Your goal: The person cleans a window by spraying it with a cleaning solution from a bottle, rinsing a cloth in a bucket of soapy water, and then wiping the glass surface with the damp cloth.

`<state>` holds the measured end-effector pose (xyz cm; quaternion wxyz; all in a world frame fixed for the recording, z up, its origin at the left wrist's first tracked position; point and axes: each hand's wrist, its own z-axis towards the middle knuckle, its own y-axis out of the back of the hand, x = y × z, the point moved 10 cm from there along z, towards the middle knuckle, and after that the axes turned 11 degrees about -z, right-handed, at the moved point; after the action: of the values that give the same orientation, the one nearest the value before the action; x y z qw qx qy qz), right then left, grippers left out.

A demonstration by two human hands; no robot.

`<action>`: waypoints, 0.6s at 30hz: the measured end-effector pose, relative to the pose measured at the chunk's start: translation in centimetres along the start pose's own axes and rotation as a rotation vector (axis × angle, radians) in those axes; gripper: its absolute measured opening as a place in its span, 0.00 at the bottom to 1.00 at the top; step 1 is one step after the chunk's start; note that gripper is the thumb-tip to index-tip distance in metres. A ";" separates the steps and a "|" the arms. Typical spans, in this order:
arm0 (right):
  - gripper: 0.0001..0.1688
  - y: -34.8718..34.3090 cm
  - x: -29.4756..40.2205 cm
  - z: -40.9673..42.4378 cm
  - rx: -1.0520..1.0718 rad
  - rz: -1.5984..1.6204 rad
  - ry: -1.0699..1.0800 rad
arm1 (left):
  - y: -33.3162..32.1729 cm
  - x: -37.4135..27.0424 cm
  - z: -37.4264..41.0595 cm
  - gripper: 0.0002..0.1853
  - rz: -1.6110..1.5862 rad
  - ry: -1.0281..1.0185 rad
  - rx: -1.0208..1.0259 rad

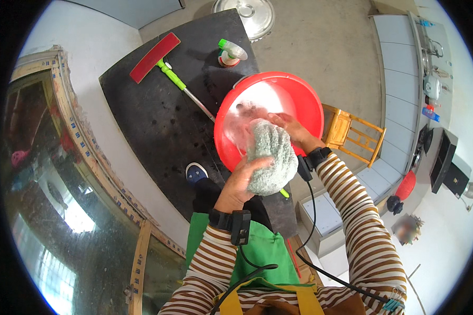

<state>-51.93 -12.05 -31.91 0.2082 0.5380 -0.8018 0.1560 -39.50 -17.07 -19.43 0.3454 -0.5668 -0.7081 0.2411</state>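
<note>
A wet, grey-green cloth (274, 161), bunched up, is held over the near side of a red plastic basin (307, 94). My left hand (242, 179) grips its lower left part, with the thumb across the front. At its upper end is my right hand (289, 128), fingers bent around the cloth's far side and partly hidden behind it. Foamy water (240, 126) shows in the basin. On the dark tabletop (142, 114) lies a window squeegee with a red pad (155, 58) and a green and metal handle, which passes out of sight at the basin. A spray bottle (230, 55) stands beyond the basin.
A wooden chair (339, 128) is right of the basin. A large round metal lid (246, 12) lies past the table's far edge. A glass window with a taped frame (98, 177) runs along the left. Black cables (313, 204) hang from both wrist devices. One blue shoe (196, 172) rests on the dark surface.
</note>
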 end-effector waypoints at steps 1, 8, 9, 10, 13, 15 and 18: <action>0.37 -0.9 -1.0 -0.4 0.083 0.125 -0.083 | 0.1 0.0 0.0 0.25 -0.033 0.015 0.000; 0.35 -2.8 3.6 -3.2 0.261 0.483 0.040 | 1.6 0.3 -0.5 0.22 0.015 0.081 -0.111; 0.32 -2.1 4.8 -3.3 0.252 0.405 0.132 | 1.8 0.4 -0.3 0.22 0.005 0.080 -0.111; 0.29 -1.7 6.1 -3.6 0.241 0.326 0.223 | 2.0 0.6 -0.2 0.21 -0.005 0.080 -0.111; 0.24 -1.0 9.5 -6.4 0.097 -0.024 0.311 | 2.8 0.9 0.7 0.20 -0.054 0.071 -0.105; 0.27 -3.2 12.6 -10.1 0.045 -0.278 0.536 | 3.4 0.9 1.2 0.23 -0.154 0.024 -0.061; 0.42 -6.8 12.0 -13.6 -0.024 -0.603 0.712 | 2.2 0.6 1.3 0.27 -0.096 -0.090 -0.011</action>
<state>-47.35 -17.67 -13.96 0.5126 0.6576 -0.4900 0.2543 -39.19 -15.90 -21.72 0.3212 -0.5228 -0.7506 0.2454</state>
